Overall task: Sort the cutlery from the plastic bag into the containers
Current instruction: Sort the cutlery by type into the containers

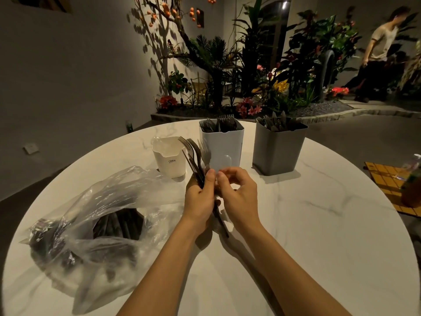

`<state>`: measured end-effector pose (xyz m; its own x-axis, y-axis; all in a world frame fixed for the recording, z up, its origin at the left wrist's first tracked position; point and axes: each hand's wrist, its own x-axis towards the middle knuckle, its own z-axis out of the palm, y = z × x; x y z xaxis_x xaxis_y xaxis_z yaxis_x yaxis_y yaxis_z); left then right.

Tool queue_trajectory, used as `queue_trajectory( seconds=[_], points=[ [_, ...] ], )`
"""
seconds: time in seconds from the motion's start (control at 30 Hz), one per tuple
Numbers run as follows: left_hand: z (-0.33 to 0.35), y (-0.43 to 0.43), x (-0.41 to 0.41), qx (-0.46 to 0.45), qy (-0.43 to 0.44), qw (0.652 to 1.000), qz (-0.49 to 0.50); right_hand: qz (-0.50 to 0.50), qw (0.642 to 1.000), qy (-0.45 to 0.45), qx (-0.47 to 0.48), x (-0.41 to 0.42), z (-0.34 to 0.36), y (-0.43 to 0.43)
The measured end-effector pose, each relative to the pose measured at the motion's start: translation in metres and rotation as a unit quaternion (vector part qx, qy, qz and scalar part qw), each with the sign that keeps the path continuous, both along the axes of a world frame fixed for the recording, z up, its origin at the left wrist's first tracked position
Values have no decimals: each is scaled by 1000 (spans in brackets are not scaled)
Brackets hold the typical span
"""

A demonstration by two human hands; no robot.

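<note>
My left hand point(199, 197) grips a bunch of dark plastic forks point(192, 153), tines pointing up and away. My right hand point(239, 192) pinches a clear plastic spoon point(224, 160) beside that bunch, its bowl in front of the white container. A crumpled clear plastic bag point(95, 215) with more dark cutlery lies to the left. Three containers stand behind my hands: a small cream one point(168, 160) holding a clear spoon, a taller white one point(225, 142) filled with dark forks, and a grey one point(279, 149) filled with grey cutlery.
The round white marble table point(307, 236) carries everything. At its right edge lie a yellow grid mat point(387, 181) and a bottle point(413, 179). Plants and flowers stand behind the table, and a person walks at the far right.
</note>
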<state>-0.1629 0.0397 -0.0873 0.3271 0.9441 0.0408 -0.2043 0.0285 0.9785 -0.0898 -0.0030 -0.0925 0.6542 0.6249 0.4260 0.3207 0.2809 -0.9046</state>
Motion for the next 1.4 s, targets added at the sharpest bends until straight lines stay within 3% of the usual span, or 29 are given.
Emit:
queue_trajectory(
  seconds=[0.27,0.4,0.5,0.83,1.03,1.2,1.4],
  points=[
    [-3,6,-5,-7,-9,1000,28,100,989,103,-20,1,13,-9],
    [-3,2,-5,-25,-11,1000,9,182,959,218,-19,4,19,-12],
    [-1,1,-6,-40,-14,999,1,210,945,247,-29,8,22,-16],
    [4,1,-7,-42,16,998,-44,233,941,244,-30,10,20,-18],
    [0,4,-10,-19,58,996,-71,248,956,148,-51,11,13,-20],
    [-3,5,-12,-26,57,995,-78,187,974,111,-66,7,7,-17],
    [-1,0,-9,9,65,994,-87,156,976,128,-78,8,6,-14]
  ],
)
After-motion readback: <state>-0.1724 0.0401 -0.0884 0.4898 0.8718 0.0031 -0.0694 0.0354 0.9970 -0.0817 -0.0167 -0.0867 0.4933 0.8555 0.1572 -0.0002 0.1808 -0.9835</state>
